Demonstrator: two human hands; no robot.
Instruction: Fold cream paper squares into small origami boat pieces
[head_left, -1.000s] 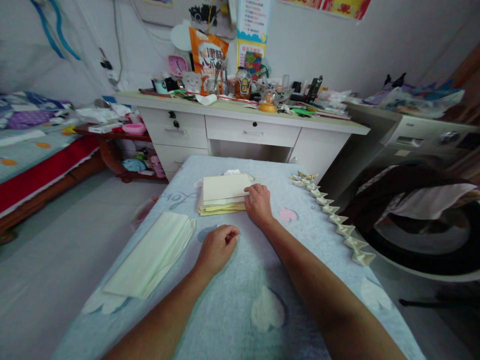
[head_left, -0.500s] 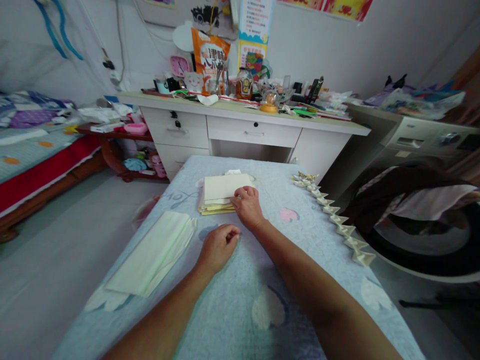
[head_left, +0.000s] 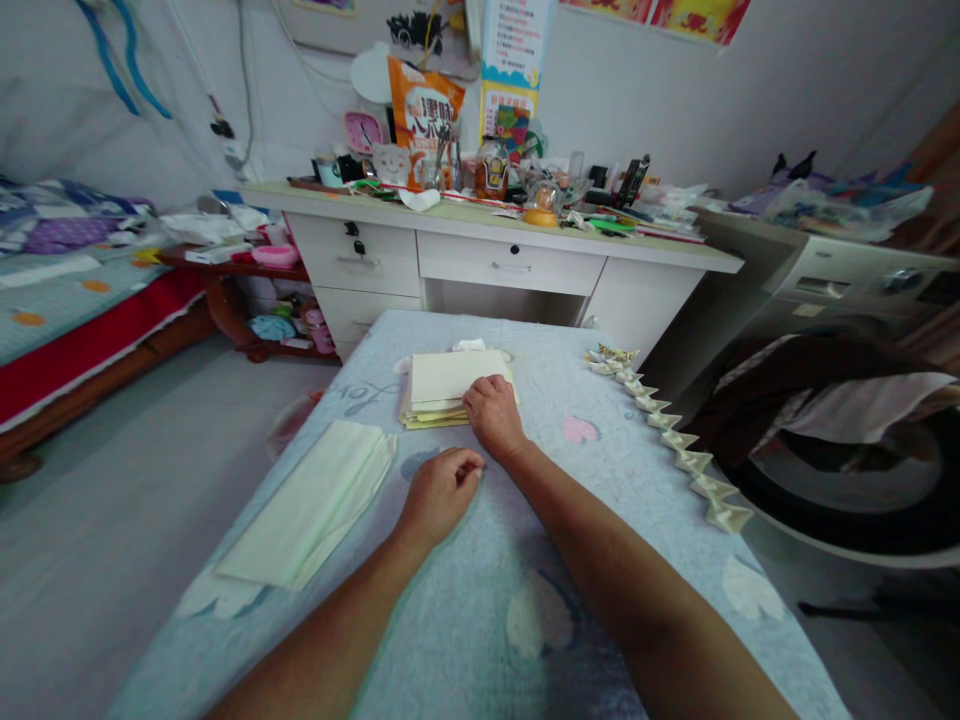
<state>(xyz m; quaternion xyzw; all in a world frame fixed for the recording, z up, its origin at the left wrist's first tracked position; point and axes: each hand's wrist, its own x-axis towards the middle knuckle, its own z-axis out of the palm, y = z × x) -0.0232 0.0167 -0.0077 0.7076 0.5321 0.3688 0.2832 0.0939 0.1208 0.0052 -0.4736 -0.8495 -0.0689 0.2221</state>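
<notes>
A stack of cream and yellow paper (head_left: 450, 378) lies near the far end of the cloth-covered table. My right hand (head_left: 493, 410) rests at its front right corner, fingers curled in and closed on the edge of a sheet of paper; the fingertips are partly hidden. Closer to me, my left hand (head_left: 442, 488) hovers low over the cloth with thumb and fingers curled together. Nothing shows in it. To its left lies a folded bundle of pale green-white paper (head_left: 307, 510). Along the right side runs a row of folded paper pieces (head_left: 679, 440), pointed in shape.
The pale blue patterned tablecloth (head_left: 465, 650) covers the table. Behind stands a white desk (head_left: 465, 250) crowded with a jar, a snack bag and small items. A washing machine (head_left: 840, 290) with clothes in its door is at right, a bed (head_left: 82, 290) at left.
My right hand's fingers have drawn in slightly at the stack's corner. The left hand has hardly moved, and the whole view has shifted a little.
</notes>
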